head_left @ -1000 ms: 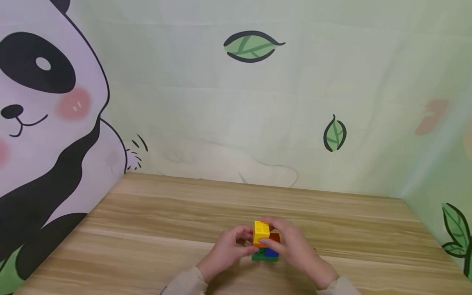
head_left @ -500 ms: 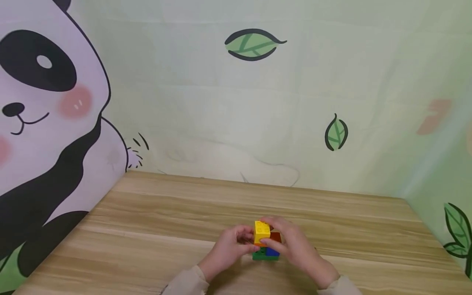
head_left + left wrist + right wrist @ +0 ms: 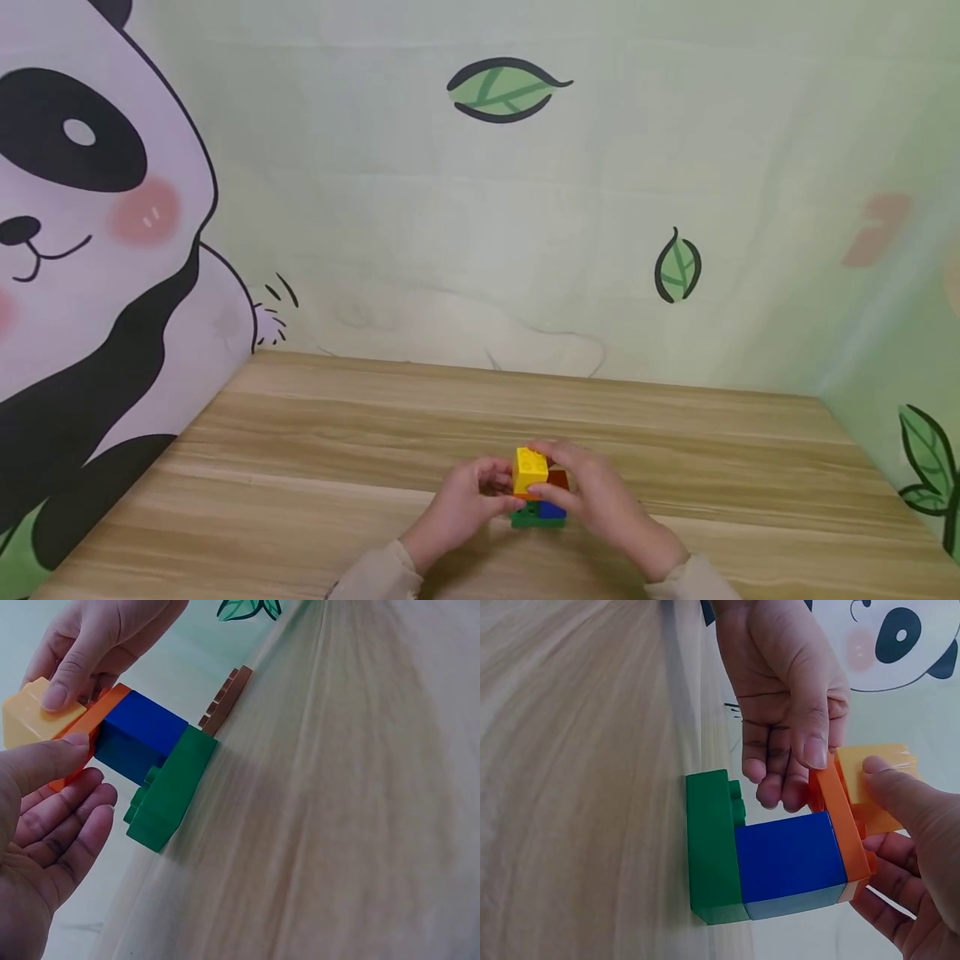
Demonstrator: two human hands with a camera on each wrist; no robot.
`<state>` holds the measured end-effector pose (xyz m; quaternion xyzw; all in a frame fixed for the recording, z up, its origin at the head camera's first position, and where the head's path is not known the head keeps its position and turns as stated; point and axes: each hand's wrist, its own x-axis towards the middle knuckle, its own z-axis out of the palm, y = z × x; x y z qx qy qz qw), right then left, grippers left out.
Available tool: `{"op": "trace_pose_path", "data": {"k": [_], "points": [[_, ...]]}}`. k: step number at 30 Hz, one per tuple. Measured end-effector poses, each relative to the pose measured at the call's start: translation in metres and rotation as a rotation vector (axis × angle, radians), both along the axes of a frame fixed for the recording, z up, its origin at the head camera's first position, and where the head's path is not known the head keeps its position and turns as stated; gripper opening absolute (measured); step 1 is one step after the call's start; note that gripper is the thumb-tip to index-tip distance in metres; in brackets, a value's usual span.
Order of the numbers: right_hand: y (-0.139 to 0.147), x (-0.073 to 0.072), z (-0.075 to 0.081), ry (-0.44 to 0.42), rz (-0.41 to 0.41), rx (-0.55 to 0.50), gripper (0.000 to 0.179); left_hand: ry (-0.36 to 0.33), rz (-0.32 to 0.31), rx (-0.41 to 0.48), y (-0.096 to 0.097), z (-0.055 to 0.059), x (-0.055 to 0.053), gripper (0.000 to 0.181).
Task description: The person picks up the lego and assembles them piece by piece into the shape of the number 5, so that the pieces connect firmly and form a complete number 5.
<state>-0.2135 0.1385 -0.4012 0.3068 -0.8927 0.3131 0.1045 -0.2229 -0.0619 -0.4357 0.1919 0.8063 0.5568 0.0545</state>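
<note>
My right hand [image 3: 600, 500] pinches a yellow brick [image 3: 870, 780] between thumb and fingers, over the left end of a flat orange brick [image 3: 836, 802]. In the right wrist view the yellow brick sits slightly askew against it, with orange studs showing beside it. My left hand [image 3: 461, 504] holds that end of the orange brick, thumb tip on its near edge [image 3: 75, 741] and other fingers loosely bent. Beneath the orange brick is a blue brick [image 3: 142, 727], standing on one end of a green brick [image 3: 176, 791]. Green studs show at its other end.
A flat brown studded brick [image 3: 229, 697] lies on the wooden table [image 3: 337, 433] beyond the stack, mostly hidden behind my right hand in the head view. A pale cloth backdrop [image 3: 375, 208] with a printed panda and leaves rises at the table's back and sides.
</note>
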Motion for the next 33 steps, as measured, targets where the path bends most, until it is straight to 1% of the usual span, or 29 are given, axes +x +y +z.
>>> {"op": "trace_pose_path", "data": {"k": [4,8,16,19,23,26,31,33], "points": [[-0.0014,-0.0012,0.0001,0.014,0.009,0.021,0.043,0.001,0.004,-0.003,-0.0012,-0.0007,0.0,0.034],[-0.0016,-0.0018,0.0011,0.0,0.025,0.026,0.045,0.0,0.007,0.0,-0.002,-0.0016,0.0005,0.035],[-0.0011,-0.0013,0.0023,-0.097,0.044,-0.034,0.043,0.034,-0.023,-0.02,-0.0031,-0.004,-0.0004,0.038],[0.0,-0.001,0.0026,-0.109,0.037,-0.046,0.043,0.051,-0.037,-0.023,-0.0023,-0.0047,-0.0016,0.036],[0.0007,-0.001,0.0023,-0.119,0.011,-0.037,0.042,0.076,-0.051,-0.018,-0.0007,-0.0047,-0.0012,0.034],[0.0004,-0.0014,0.0007,-0.098,-0.006,-0.029,0.043,0.093,-0.054,-0.017,0.0004,-0.0049,-0.0003,0.033],[-0.0034,-0.0022,-0.0027,0.012,-0.019,0.002,0.041,0.127,-0.06,-0.014,0.0001,-0.0047,0.0016,0.029],[-0.0057,-0.0019,-0.0024,0.039,-0.029,0.022,0.039,0.138,-0.061,-0.013,-0.0007,-0.0045,0.0018,0.027]]}}
